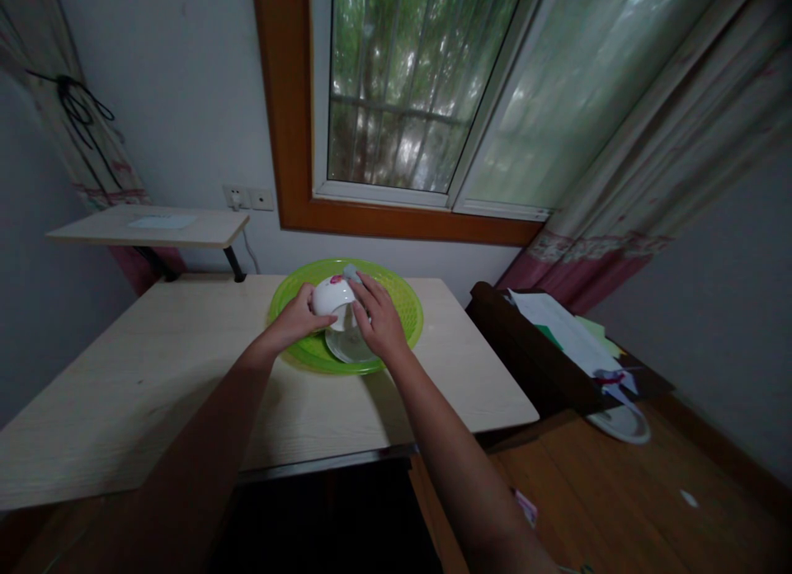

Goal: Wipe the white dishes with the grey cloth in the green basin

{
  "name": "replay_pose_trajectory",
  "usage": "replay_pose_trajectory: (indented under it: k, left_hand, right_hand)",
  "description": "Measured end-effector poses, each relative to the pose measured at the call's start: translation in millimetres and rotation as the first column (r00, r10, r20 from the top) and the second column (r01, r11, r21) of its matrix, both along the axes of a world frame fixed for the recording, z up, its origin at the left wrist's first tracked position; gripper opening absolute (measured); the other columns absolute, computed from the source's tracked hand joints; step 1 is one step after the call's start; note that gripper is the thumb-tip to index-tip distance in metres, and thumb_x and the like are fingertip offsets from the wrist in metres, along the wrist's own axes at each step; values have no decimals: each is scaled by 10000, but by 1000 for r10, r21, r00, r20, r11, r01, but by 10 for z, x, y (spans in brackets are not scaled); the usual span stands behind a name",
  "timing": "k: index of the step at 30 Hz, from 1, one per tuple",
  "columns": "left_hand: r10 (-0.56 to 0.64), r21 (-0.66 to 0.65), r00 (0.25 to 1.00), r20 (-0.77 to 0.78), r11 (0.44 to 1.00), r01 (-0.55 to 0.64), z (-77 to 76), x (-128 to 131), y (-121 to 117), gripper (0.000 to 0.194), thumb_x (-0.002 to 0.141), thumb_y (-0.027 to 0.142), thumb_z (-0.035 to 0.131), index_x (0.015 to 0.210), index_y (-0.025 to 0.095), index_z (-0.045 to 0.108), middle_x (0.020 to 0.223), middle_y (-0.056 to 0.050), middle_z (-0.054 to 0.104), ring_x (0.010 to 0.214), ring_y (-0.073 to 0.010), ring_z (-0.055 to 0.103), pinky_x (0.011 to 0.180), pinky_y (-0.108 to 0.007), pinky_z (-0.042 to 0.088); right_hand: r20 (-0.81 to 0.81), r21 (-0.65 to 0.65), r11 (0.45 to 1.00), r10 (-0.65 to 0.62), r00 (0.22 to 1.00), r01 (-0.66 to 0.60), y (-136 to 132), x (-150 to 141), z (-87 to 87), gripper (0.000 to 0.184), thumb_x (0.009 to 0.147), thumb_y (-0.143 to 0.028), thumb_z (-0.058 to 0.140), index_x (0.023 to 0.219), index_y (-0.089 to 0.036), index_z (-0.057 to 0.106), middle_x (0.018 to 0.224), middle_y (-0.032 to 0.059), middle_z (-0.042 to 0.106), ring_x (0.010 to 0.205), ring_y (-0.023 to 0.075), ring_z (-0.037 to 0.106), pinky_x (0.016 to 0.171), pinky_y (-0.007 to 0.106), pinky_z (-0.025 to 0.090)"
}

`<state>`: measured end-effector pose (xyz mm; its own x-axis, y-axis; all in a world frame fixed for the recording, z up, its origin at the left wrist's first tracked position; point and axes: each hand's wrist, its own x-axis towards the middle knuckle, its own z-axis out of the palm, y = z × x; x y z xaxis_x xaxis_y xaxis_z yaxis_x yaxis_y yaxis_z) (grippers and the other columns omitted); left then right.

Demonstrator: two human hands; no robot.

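Note:
My left hand [295,317] grips the left side of a white bowl [330,294] with a pink-red flower pattern, its thumb near the rim. The bowl is tilted, with its opening facing down towards me. Bent over the bowl's right side, my right hand [380,320] has a small grey-blue piece [351,272] under its fingers, pressed to the bowl; whether it is cloth or sponge I cannot tell. Both hands are above a round green plastic basket [407,300]. Below the held bowl, a pale, translucent-looking bowl [351,348] sits in the basket.
The basket stands on a light wooden table [179,343]. A raised shelf [210,228] with a paper on it is at the left rear. Behind are wall sockets [247,198] and a barred window [396,104]. Right of the table, papers [557,331] lie on a dark brown piece of furniture.

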<state>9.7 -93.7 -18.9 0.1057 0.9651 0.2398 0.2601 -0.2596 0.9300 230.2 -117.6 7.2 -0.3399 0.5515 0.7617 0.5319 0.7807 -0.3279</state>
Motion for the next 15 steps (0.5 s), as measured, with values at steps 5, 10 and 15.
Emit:
replay_pose_trajectory:
  k: [5, 10, 15]
  left_hand:
    - [29, -18, 993, 117, 999, -27, -23, -34, 32, 606, 574, 331, 856, 1033, 202, 482, 992, -27, 609, 886, -196, 637, 757, -325, 537]
    - [60, -48, 965, 257, 998, -49, 39, -34, -3, 634, 573, 354, 845, 1058, 200, 466, 1039, -41, 603, 939, -221, 643, 760, -331, 548]
    - [61, -48, 971, 231, 998, -51, 51, -39, -21, 623, 591, 372, 845, 1059, 196, 475, 1064, -46, 606, 957, -219, 643, 761, -318, 549]
  right_hand:
    - [-90, -148, 986, -86, 992, 72, 93, 1, -77, 488, 1039, -431, 420, 1477, -224, 476, 1482, 131, 537, 1387, 268, 486, 1191, 505, 377]
    - [-106, -283, 957, -98, 989, 65, 134, -27, -124, 620, 981, -561, 510, 1472, -186, 463, 1425, 173, 572, 1325, 302, 539, 1154, 524, 414]
    - [-136, -257, 966, -69, 988, 31, 122, -24, -107, 643, 963, -563, 543, 1470, -178, 451, 1451, 178, 539, 1354, 295, 510, 1163, 508, 408]
